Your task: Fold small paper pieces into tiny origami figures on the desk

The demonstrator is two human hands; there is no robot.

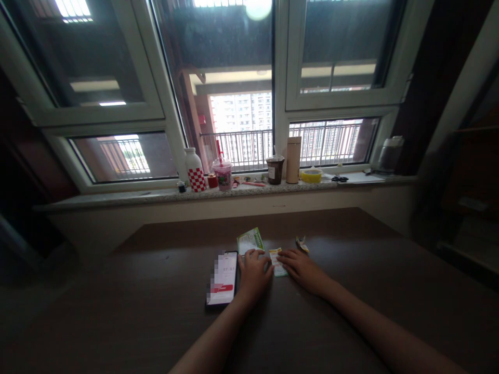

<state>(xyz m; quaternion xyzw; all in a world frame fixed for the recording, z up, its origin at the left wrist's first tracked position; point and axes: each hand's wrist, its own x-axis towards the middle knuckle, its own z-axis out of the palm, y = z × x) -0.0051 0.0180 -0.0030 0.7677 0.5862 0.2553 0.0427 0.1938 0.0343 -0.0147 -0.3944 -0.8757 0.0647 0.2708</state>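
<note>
Both my hands rest on the dark wooden table (351,311) near its far edge. My left hand (254,272) lies knuckles up with fingers curled, its fingertips on a small pale packet (277,263). My right hand (300,266) lies flat with fingers stretched toward the same packet, touching its right edge. A green and white sachet (250,240) lies just beyond my left hand. A phone (222,278) with a lit screen lies directly left of my left hand. A small torn scrap (301,243) sits beyond my right hand.
The stone window sill (117,196) behind the table holds a red-checked white bottle (195,170), a pink drink cup (223,174), a dark cup (275,169), a tall beige flask (293,160), a yellow tape roll (311,175), scissors (340,178) and a jug (390,154).
</note>
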